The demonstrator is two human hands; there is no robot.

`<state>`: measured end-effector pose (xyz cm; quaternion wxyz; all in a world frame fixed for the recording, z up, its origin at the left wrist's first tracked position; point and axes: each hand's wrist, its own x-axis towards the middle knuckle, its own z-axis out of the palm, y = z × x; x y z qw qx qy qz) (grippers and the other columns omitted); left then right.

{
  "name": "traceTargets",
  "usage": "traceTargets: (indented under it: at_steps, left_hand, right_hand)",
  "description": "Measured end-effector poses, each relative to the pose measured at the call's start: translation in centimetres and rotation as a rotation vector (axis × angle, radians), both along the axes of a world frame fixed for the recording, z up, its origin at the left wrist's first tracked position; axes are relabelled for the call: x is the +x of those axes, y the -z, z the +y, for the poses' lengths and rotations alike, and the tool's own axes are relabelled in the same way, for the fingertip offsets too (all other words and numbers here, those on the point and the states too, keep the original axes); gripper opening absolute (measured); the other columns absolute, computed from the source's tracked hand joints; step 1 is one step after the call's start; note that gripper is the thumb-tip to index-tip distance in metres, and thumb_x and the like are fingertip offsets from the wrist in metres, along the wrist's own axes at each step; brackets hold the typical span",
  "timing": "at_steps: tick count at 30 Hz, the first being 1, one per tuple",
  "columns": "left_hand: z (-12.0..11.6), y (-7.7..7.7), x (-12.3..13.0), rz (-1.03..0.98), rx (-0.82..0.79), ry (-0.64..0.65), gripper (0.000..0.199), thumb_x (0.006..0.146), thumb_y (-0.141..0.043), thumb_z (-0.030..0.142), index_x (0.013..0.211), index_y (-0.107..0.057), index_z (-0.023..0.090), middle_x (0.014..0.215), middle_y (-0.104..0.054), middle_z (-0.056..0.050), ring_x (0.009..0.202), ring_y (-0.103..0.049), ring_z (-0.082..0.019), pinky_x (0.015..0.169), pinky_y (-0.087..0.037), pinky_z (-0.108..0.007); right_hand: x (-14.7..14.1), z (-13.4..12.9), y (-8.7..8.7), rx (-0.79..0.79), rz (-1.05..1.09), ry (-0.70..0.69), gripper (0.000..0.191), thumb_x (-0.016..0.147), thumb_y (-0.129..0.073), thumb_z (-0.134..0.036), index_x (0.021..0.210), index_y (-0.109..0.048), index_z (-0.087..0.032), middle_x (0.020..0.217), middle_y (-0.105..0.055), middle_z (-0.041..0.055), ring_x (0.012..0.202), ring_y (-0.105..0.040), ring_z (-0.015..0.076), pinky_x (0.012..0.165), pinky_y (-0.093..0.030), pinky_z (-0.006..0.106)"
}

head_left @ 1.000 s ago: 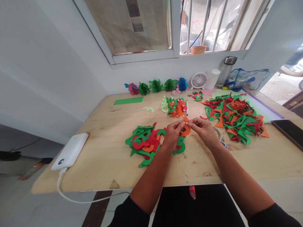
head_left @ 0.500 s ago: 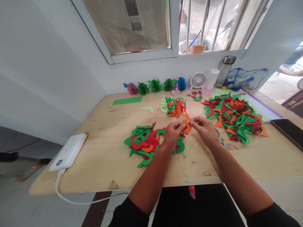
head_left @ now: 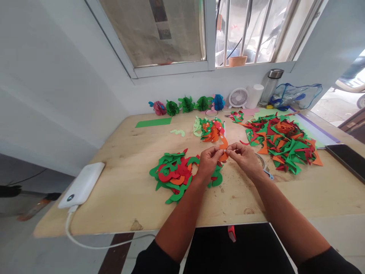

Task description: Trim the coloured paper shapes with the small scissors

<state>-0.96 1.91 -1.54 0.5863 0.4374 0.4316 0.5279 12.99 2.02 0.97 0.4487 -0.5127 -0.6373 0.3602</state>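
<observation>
An orange curved paper piece is pinched between both hands above the wooden table. My left hand grips its left side with thumb and fingers, and my right hand pinches it from the right. Left of my left forearm lies a pile of green and red curved cutouts. Just beyond the hands sits a smaller heap of orange, green and red pieces. A big heap of red, green and orange scraps spreads on the right.
Honeycomb paper figures line the wall beside a white fan and a glass bottle. A tape ring lies near my right wrist. A phone is far right, a white power bank far left.
My right hand has shifted slightly left along the orange piece, and its fingertips sit closer to my left hand. A thin red strip now shows beyond my right hand.
</observation>
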Motion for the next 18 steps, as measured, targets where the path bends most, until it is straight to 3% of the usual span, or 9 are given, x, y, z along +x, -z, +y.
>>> traceTargets:
  at_steps: [18]
  left_hand:
    - [0.08,0.27,0.02,0.025,0.042,0.02,0.022,0.07,-0.066,0.037,0.07,-0.063,0.015,0.066,-0.06,-0.001,0.055,-0.056,-0.009,0.047,-0.042,-0.019]
  right_hand:
    - [-0.23,0.0,0.08,0.073,-0.087,0.041,0.018,0.071,-0.057,-0.035,0.064,-0.06,-0.02,0.061,-0.062,0.0003,0.053,-0.048,0.0114,0.052,-0.037,0.025]
